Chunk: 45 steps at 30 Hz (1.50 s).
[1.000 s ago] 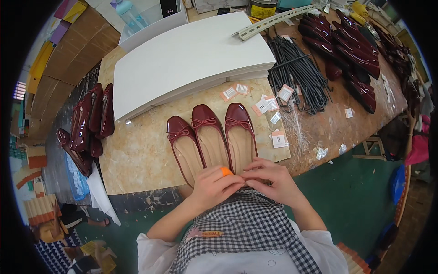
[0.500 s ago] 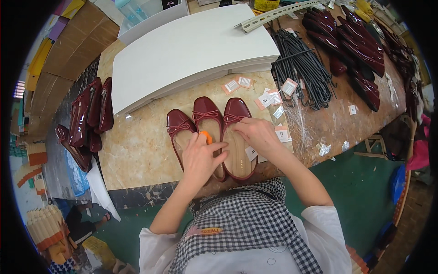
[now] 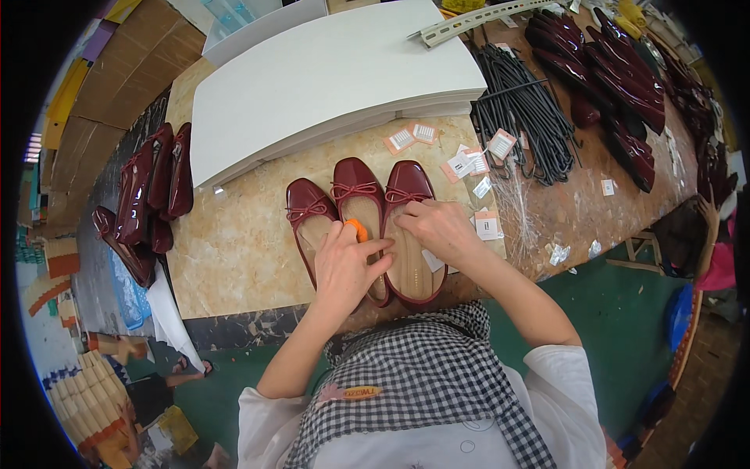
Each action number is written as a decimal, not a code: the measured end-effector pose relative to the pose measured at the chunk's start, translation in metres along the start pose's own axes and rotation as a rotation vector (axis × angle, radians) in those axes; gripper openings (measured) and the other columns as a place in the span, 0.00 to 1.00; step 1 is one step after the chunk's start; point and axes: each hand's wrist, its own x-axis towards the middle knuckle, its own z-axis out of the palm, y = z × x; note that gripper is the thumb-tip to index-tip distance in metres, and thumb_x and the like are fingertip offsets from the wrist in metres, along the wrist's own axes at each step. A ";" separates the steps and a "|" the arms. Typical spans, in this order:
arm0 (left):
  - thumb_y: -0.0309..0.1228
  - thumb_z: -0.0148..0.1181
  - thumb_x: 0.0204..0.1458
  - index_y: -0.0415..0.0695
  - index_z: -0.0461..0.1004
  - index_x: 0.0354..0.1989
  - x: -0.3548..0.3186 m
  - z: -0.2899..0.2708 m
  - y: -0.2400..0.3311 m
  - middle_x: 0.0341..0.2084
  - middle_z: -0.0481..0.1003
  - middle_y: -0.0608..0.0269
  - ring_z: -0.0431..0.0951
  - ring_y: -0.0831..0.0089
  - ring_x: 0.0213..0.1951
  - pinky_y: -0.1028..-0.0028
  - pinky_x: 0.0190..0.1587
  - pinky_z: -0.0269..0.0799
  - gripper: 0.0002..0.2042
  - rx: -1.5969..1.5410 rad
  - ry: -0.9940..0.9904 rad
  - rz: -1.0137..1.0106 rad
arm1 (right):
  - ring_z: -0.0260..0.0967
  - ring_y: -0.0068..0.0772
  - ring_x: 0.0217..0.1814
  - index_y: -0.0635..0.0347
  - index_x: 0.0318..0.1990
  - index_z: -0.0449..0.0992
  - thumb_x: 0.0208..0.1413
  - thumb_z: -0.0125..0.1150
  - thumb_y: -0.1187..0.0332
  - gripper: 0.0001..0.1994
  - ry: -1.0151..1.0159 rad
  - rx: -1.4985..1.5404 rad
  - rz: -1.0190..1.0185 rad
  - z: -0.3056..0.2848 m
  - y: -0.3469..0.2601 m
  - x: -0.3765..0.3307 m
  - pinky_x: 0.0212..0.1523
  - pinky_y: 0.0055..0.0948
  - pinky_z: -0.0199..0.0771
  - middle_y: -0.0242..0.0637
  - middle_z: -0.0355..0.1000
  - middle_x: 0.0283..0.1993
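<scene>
Left hand [image 3: 344, 262] gripping orange tool [image 3: 358, 229], right hand [image 3: 437, 227] pinching shoe [image 3: 410, 230]; white boards [image 3: 328, 78], tags [image 3: 461, 164] beyond.

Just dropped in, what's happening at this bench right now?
A person is working on three dark red flat shoes lined up at the near edge of a stone-topped table. The left hand rests over the middle shoe and holds a small orange tool. The right hand presses on the insole of the right shoe. Small tags lie scattered beside them, with a stack of white boards behind.
</scene>
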 end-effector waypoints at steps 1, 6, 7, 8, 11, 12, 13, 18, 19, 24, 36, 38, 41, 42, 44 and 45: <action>0.37 0.68 0.40 0.53 0.84 0.35 0.000 0.000 0.000 0.23 0.62 0.60 0.66 0.62 0.33 0.67 0.35 0.65 0.11 -0.004 0.001 -0.001 | 0.75 0.30 0.34 0.52 0.36 0.79 0.44 0.58 0.70 0.09 0.011 0.002 -0.008 -0.001 0.000 0.000 0.29 0.29 0.75 0.29 0.72 0.32; 0.39 0.68 0.39 0.55 0.84 0.36 0.000 0.002 -0.001 0.25 0.65 0.63 0.66 0.64 0.36 0.67 0.40 0.65 0.13 0.007 -0.047 -0.030 | 0.74 0.30 0.34 0.51 0.36 0.78 0.44 0.58 0.70 0.10 -0.012 0.009 0.028 0.000 -0.001 0.001 0.29 0.29 0.74 0.28 0.72 0.32; 0.39 0.68 0.39 0.55 0.84 0.36 -0.001 0.001 -0.001 0.25 0.65 0.63 0.66 0.64 0.36 0.67 0.40 0.65 0.13 0.010 -0.048 -0.030 | 0.74 0.30 0.35 0.51 0.36 0.78 0.44 0.58 0.70 0.10 -0.010 0.006 0.027 0.000 -0.002 0.002 0.29 0.29 0.74 0.28 0.72 0.32; 0.39 0.68 0.39 0.55 0.84 0.36 -0.001 0.000 0.000 0.25 0.65 0.63 0.67 0.64 0.36 0.67 0.40 0.65 0.13 0.012 -0.048 -0.030 | 0.74 0.30 0.35 0.51 0.36 0.78 0.44 0.58 0.70 0.10 -0.019 -0.005 0.019 0.000 -0.002 0.001 0.29 0.29 0.74 0.28 0.72 0.32; 0.39 0.68 0.39 0.55 0.84 0.36 -0.001 0.000 -0.001 0.26 0.66 0.63 0.67 0.65 0.37 0.67 0.40 0.65 0.13 0.018 -0.050 -0.030 | 0.74 0.30 0.35 0.51 0.36 0.78 0.44 0.58 0.69 0.10 -0.037 -0.024 -0.003 -0.001 0.000 -0.001 0.29 0.29 0.74 0.28 0.72 0.32; 0.39 0.68 0.39 0.55 0.84 0.36 -0.002 0.000 -0.001 0.26 0.66 0.63 0.67 0.65 0.37 0.67 0.40 0.65 0.13 0.020 -0.051 -0.030 | 0.74 0.30 0.35 0.51 0.36 0.78 0.44 0.58 0.69 0.10 -0.033 -0.019 -0.009 -0.001 0.000 -0.001 0.29 0.29 0.74 0.28 0.72 0.32; 0.39 0.68 0.39 0.55 0.84 0.36 -0.001 0.001 -0.001 0.26 0.66 0.63 0.67 0.65 0.37 0.67 0.40 0.65 0.13 0.020 -0.052 -0.031 | 0.74 0.30 0.35 0.51 0.36 0.78 0.44 0.58 0.69 0.10 -0.030 -0.015 -0.015 -0.002 0.000 -0.001 0.29 0.29 0.74 0.28 0.72 0.32; 0.39 0.68 0.39 0.55 0.84 0.36 -0.002 0.001 -0.001 0.26 0.66 0.63 0.67 0.65 0.38 0.67 0.40 0.65 0.13 0.026 -0.053 -0.031 | 0.74 0.30 0.35 0.50 0.36 0.78 0.43 0.58 0.69 0.10 -0.022 -0.005 -0.023 -0.001 0.001 -0.001 0.29 0.29 0.74 0.27 0.72 0.32; 0.39 0.68 0.39 0.55 0.84 0.36 -0.002 0.001 -0.001 0.26 0.66 0.63 0.67 0.65 0.38 0.67 0.41 0.65 0.13 0.025 -0.054 -0.034 | 0.74 0.30 0.35 0.50 0.36 0.78 0.43 0.58 0.69 0.10 -0.021 -0.005 -0.026 -0.001 0.002 -0.001 0.29 0.29 0.74 0.27 0.72 0.32; 0.40 0.68 0.39 0.55 0.84 0.36 -0.002 0.003 -0.001 0.27 0.66 0.63 0.67 0.64 0.39 0.66 0.41 0.65 0.13 0.031 -0.057 -0.042 | 0.74 0.29 0.34 0.49 0.34 0.79 0.43 0.59 0.68 0.09 -0.029 0.009 -0.069 0.000 0.003 -0.002 0.28 0.28 0.74 0.26 0.72 0.32; 0.31 0.66 0.41 0.41 0.77 0.26 0.025 0.022 0.009 0.31 0.68 0.58 0.68 0.61 0.42 0.65 0.41 0.65 0.07 0.179 0.008 0.101 | 0.73 0.37 0.33 0.53 0.30 0.79 0.46 0.63 0.68 0.03 0.021 0.322 0.146 -0.001 0.000 -0.005 0.32 0.35 0.73 0.31 0.72 0.28; 0.29 0.64 0.42 0.40 0.77 0.26 0.026 0.023 0.006 0.29 0.68 0.57 0.68 0.60 0.41 0.65 0.40 0.65 0.06 0.108 0.034 0.144 | 0.73 0.37 0.33 0.55 0.31 0.79 0.46 0.64 0.69 0.04 0.012 0.342 0.191 -0.004 -0.003 -0.005 0.33 0.34 0.73 0.32 0.73 0.29; 0.27 0.61 0.45 0.37 0.75 0.24 0.023 0.014 -0.004 0.31 0.69 0.55 0.69 0.61 0.39 0.65 0.39 0.66 0.06 -0.100 -0.043 0.117 | 0.73 0.33 0.33 0.57 0.35 0.78 0.48 0.64 0.70 0.07 -0.120 0.543 0.292 -0.021 -0.004 -0.002 0.35 0.32 0.73 0.33 0.73 0.29; 0.27 0.59 0.47 0.37 0.74 0.23 0.022 0.011 -0.007 0.32 0.69 0.54 0.70 0.62 0.38 0.66 0.38 0.66 0.06 -0.186 -0.089 0.092 | 0.73 0.32 0.32 0.57 0.37 0.78 0.48 0.64 0.69 0.08 -0.227 0.699 0.328 -0.030 0.003 -0.001 0.35 0.32 0.72 0.33 0.74 0.29; 0.27 0.57 0.49 0.37 0.75 0.22 0.021 0.011 -0.008 0.32 0.72 0.56 0.71 0.66 0.37 0.68 0.37 0.66 0.07 -0.446 0.019 0.027 | 0.73 0.30 0.33 0.59 0.40 0.76 0.49 0.64 0.69 0.10 -0.393 0.976 0.367 -0.037 0.017 -0.006 0.37 0.31 0.72 0.33 0.74 0.31; 0.27 0.56 0.50 0.37 0.75 0.22 0.020 0.011 -0.009 0.32 0.74 0.57 0.72 0.68 0.36 0.69 0.36 0.66 0.08 -0.575 0.074 -0.007 | 0.72 0.29 0.34 0.59 0.42 0.75 0.50 0.64 0.69 0.11 -0.449 1.098 0.371 -0.038 0.024 -0.010 0.37 0.30 0.72 0.34 0.74 0.32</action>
